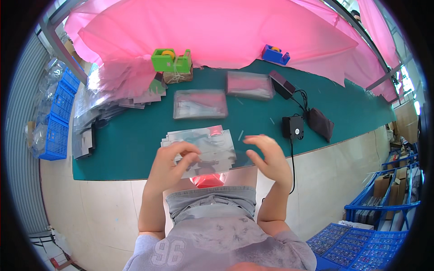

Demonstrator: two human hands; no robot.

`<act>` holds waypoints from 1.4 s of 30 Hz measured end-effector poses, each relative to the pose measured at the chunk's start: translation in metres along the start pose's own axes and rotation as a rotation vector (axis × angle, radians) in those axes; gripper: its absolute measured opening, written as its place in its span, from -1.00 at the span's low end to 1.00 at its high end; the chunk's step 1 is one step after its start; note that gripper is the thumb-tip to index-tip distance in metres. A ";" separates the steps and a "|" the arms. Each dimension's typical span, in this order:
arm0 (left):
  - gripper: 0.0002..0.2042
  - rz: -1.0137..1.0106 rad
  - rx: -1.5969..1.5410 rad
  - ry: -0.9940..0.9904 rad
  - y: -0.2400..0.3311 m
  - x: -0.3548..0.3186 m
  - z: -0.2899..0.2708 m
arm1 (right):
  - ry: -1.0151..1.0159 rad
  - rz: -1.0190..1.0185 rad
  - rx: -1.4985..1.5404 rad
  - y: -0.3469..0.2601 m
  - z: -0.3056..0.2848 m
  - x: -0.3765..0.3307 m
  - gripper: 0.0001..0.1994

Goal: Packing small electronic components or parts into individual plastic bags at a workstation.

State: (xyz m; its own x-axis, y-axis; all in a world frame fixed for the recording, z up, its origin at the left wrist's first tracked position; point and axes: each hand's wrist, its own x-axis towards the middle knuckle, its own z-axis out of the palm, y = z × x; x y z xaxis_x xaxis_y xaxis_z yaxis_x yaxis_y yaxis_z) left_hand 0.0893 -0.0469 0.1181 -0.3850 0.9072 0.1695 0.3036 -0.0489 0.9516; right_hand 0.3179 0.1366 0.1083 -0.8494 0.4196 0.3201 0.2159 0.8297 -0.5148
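On the table's near edge lies a loose, fanned stack of flat clear-and-grey plastic sleeves. My left hand is over its left side, fingers curved and the thumb tip close to the fingertips with a small gap. I see nothing held there, though a thin clear film would be hard to make out. Just right of the stack, my right hand hovers with thumb and fingers spread, holding nothing visible. Farther back are two neater bundles of similar clear sleeves, one in the middle and another to its right.
A green tape dispenser sits on a brown block; a blue one stands farther right. A black box with a cable and a dark pouch lie right. Many sleeves pile up left. Pink cloth hangs behind the green table.
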 end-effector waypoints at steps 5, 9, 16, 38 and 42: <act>-0.92 0.042 0.102 -0.217 0.014 0.008 0.014 | -0.052 0.070 0.732 -0.041 0.030 0.018 -0.53; -0.75 0.330 0.454 0.118 0.015 0.009 0.035 | 0.075 0.140 0.889 -0.042 0.050 0.018 -0.56; -0.55 0.320 0.496 0.075 0.010 0.003 0.042 | 0.243 -0.068 0.755 -0.046 0.056 0.018 -0.60; -0.83 0.187 0.513 -0.127 -0.008 0.000 0.028 | 0.204 -0.023 0.433 -0.041 0.046 0.017 -0.88; -0.81 0.060 0.377 -0.069 -0.006 0.000 0.021 | 0.207 0.042 0.453 -0.035 0.043 0.014 -0.90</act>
State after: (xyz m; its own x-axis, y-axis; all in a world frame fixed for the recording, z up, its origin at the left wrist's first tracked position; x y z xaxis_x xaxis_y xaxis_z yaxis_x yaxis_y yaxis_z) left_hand 0.1055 -0.0376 0.1071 -0.3007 0.9341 0.1923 0.6277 0.0420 0.7773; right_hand 0.2779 0.0977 0.0971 -0.7211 0.5514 0.4196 -0.0223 0.5868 -0.8094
